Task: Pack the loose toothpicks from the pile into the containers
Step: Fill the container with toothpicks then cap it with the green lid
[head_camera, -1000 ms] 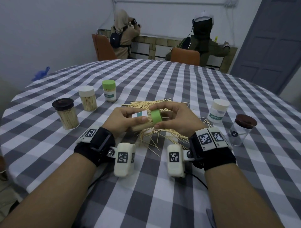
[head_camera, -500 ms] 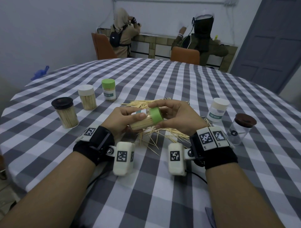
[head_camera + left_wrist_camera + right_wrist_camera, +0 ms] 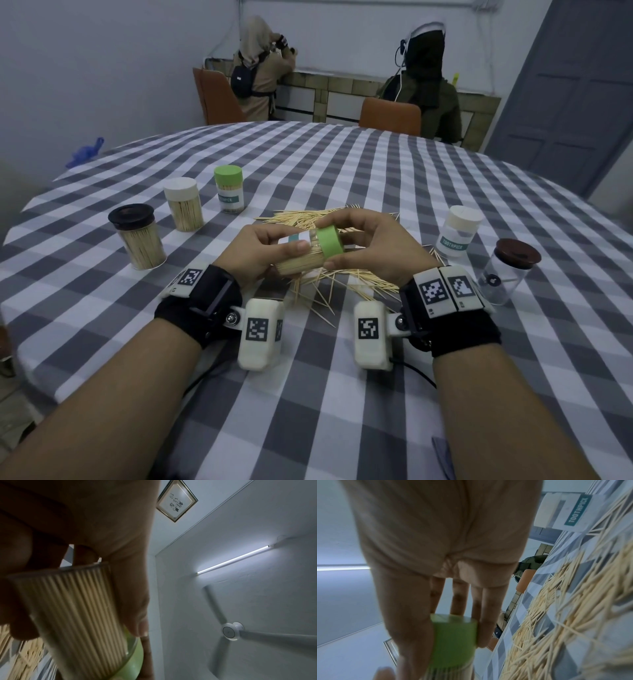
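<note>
I hold a clear toothpick container [image 3: 301, 262] on its side above the loose toothpick pile [image 3: 342, 277]; it is packed with toothpicks [image 3: 75, 609]. My left hand [image 3: 270, 255] grips its body, thumb across the label. My right hand [image 3: 370, 250] curls its thumb and fingers round the green lid [image 3: 329, 241] [image 3: 453, 641] on the container's end. The pile [image 3: 556, 608] spreads over the checked tablecloth under and behind both hands.
Three filled containers stand at the left: black-lidded [image 3: 138, 241], white-lidded [image 3: 183, 204], green-lidded [image 3: 228, 188]. At the right stand a white-lidded container [image 3: 457, 231] and a brown-lidded jar [image 3: 507, 272] holding little. Two people sit beyond the table's [image 3: 342, 394] far edge.
Both hands have stayed over the pile with the container between them. The container has tilted slightly, its lidded end a little higher, with the right fingers shifting on the lid.
</note>
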